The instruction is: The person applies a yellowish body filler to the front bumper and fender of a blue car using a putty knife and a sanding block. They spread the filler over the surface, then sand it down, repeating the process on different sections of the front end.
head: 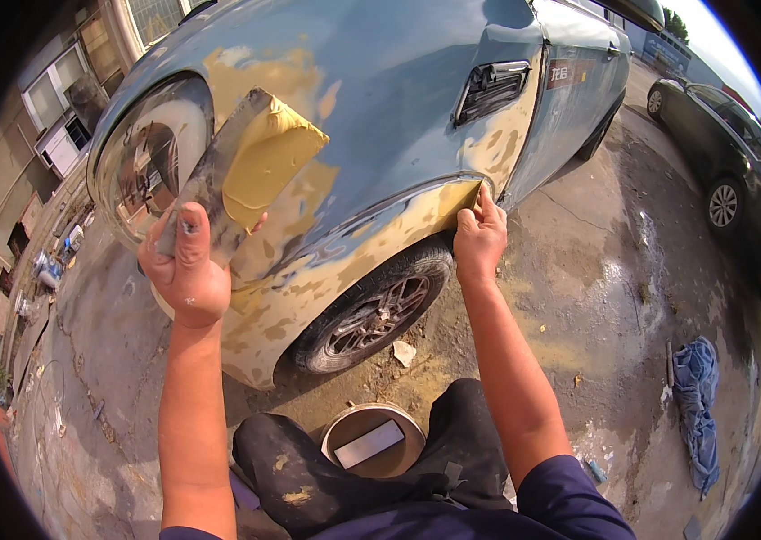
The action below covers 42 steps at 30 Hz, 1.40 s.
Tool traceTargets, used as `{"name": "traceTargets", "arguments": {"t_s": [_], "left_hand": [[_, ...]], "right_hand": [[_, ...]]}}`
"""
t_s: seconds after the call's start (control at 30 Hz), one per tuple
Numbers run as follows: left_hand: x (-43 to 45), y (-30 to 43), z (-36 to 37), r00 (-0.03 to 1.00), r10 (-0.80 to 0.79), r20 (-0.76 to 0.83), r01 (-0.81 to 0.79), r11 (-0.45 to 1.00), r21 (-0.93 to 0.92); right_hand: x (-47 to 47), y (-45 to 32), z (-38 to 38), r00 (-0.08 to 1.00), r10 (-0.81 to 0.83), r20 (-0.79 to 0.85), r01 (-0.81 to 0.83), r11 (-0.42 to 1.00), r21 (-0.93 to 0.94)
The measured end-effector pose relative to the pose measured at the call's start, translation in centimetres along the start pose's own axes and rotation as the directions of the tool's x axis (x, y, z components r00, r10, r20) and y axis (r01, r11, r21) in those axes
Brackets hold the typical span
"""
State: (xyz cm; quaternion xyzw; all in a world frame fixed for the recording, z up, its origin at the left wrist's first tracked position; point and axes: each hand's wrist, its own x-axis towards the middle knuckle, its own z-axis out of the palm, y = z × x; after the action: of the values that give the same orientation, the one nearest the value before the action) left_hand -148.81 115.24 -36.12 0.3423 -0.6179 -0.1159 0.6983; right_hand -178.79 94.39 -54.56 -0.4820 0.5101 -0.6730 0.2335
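Note:
My left hand (188, 263) grips a grey, stained putty board (208, 182) in front of the car's headlight, thumb across its near face. A thick mound of yellow body filler (272, 162) covers its upper right part. At the rear of the front wheel arch, my right hand (481, 233) pinches a thin spreader (479, 196), mostly hidden by the fingers and seen nearly edge-on. Darker yellow filler (458, 206) lies beside it on the arch edge. The blue-grey front fender (394, 115) carries patchy tan filler along the arch and near the headlight (157, 155).
The front wheel (380, 310) sits under the arch. Between my knees stands a round bucket (414, 422) with a pale rectangular block (370, 443) on it. A blue cloth (696, 405) lies on the concrete at right, and a dark car (711, 142) is parked beyond.

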Motion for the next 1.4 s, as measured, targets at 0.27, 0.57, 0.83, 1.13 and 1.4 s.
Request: {"name": "traceTargets", "arguments": {"t_s": [0.27, 0.57, 0.83, 1.13, 1.4], "left_hand": [[0.0, -0.2, 0.1, 1.000, 0.004, -0.010, -0.005, 0.998, -0.062], [0.5, 0.5, 1.0, 0.999, 0.003, -0.039, -0.006, 0.997, -0.075], [0.8, 2.2, 2.5, 0.998, -0.014, -0.057, 0.010, 0.998, -0.065], [0.7, -0.3, 0.1, 1.000, 0.001, -0.006, -0.001, 0.997, -0.077], [0.3, -0.4, 0.1, 0.999, 0.046, 0.021, -0.044, 0.998, -0.051]], "right_hand": [[-4.6, -5.5, 0.3, 0.985, -0.166, 0.056, 0.170, 0.981, -0.090], [-9.2, -8.7, 0.2, 0.891, -0.441, 0.107, 0.451, 0.886, -0.111], [-6.1, -2.1, -3.8, 0.980, 0.173, 0.097, -0.198, 0.876, 0.441], [3.6, 7.8, -2.7, 0.939, 0.330, 0.097, -0.340, 0.847, 0.408], [3.0, 6.1, 0.0, 0.996, 0.089, 0.017, -0.090, 0.972, 0.216]]}}
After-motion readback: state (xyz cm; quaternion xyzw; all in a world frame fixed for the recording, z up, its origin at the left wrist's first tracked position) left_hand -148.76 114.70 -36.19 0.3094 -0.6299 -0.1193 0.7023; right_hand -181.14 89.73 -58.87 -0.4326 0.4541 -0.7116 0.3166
